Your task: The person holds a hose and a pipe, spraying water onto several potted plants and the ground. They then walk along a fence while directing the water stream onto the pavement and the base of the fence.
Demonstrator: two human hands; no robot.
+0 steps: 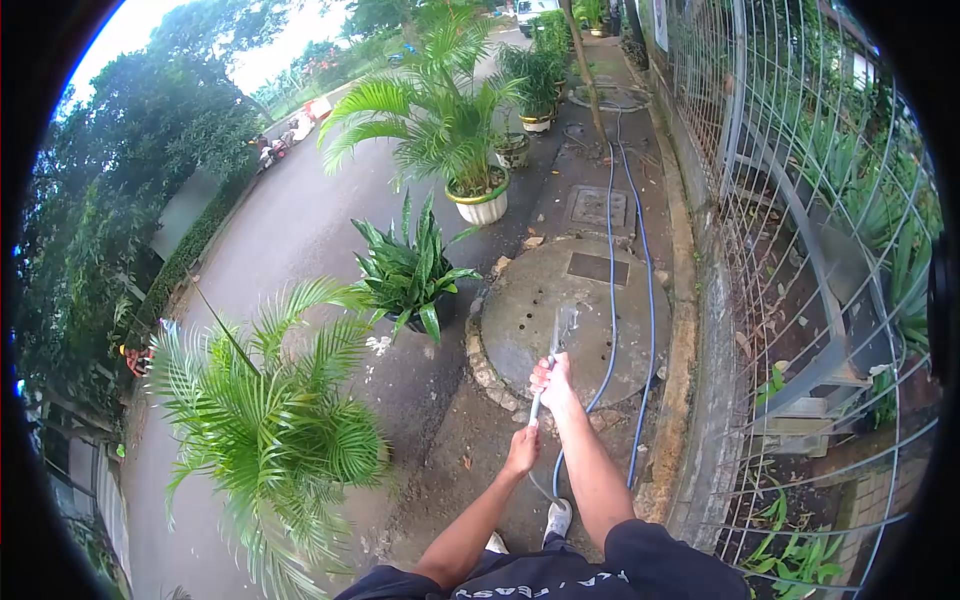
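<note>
Both hands grip a thin blue garden hose (612,300): the right hand (553,381) is closed tight around it near the spraying end, where water (563,325) jets out over a round grey concrete slab (530,310), and the left hand (522,452) is closed around it lower down, nearer the body. Behind the hands the hose loops back along the ground and runs away up the paved strip beside the curb. On the right a low concrete curb (690,330) and a grey wire mesh fence (800,200) close that side off. On the left stand a feathery green palm (265,420), a broad-leaved dark green plant (405,270) and a palm in a white round pot (480,205), which line the edge of the grey asphalt road (280,230). The wet ground between plants and curb lies open ahead, apart from the hose.
</note>
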